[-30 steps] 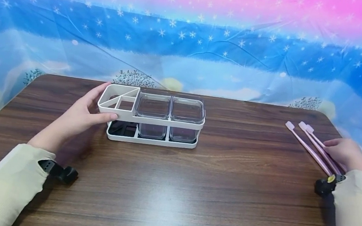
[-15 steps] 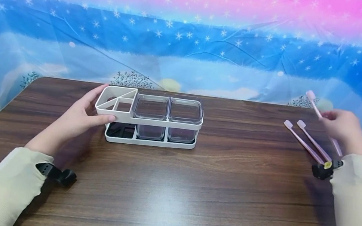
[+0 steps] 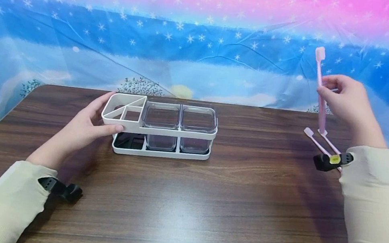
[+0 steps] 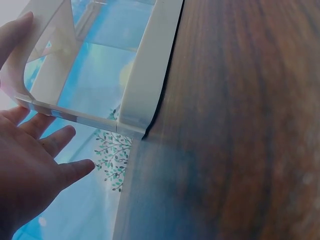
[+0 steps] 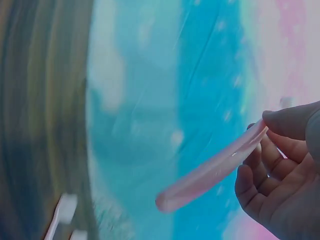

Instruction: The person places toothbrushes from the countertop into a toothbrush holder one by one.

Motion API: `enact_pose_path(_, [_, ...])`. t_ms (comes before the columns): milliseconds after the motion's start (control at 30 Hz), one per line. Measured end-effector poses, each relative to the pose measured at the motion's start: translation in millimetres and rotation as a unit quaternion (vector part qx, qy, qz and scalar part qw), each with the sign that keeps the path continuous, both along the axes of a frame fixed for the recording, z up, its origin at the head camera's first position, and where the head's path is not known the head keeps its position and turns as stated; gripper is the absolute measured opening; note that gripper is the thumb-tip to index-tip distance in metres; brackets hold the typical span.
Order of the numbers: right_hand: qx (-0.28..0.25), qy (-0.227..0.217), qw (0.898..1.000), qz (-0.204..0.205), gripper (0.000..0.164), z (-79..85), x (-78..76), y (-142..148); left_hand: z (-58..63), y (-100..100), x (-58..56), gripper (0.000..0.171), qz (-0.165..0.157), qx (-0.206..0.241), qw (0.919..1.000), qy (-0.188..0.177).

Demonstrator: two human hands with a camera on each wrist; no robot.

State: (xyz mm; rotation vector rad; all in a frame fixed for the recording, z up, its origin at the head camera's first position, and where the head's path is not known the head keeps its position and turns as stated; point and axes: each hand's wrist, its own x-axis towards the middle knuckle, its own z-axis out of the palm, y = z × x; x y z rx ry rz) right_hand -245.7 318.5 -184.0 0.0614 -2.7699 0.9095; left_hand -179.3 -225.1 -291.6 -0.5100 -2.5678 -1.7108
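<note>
A white two-tier toothbrush holder (image 3: 132,124) stands on the table, with two clear cups (image 3: 161,141) in its right and middle slots. My left hand (image 3: 78,131) grips its left end, thumb on the front rim and fingers round the far side. In the left wrist view the holder's end frame (image 4: 137,85) shows beside the fingers. At the right, my right hand (image 3: 351,106) pinches a pink toothbrush (image 3: 321,115) in mid-air, nearly upright with the head on top. Its handle (image 5: 210,170) slants down from the fingertips in the right wrist view.
Two more pink toothbrushes, one left (image 3: 316,142) and one right (image 3: 331,142), lie on the wooden table (image 3: 242,208) below the right hand, partly hidden by the wrist camera (image 3: 328,161). A patterned cloth (image 3: 251,71) hangs behind the table.
My right hand has lifted one toothbrush off the table, then moved it up and leftward while turning it upright. My left hand stays on the holder.
</note>
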Motion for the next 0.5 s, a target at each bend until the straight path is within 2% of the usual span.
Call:
enact_pose_path(200, [-0.098,0.031,0.994,0.038,0.050,19.5,8.0,-48.2,0.1,-1.0,0.2,0.083,0.002,-0.002,1.0000,-0.003])
enact_pose_path(333, [-0.178,0.071,0.978,0.082,0.045,27.8,17.9,-83.1,-0.3,-0.4,-0.6,0.083,0.002,0.000,1.0000,0.001])
enact_pose_path(500, [-0.237,0.107,0.957,0.130,0.041,33.3,31.5,-123.6,-1.2,0.5,-2.3,0.082,-0.004,0.005,1.0000,0.004])
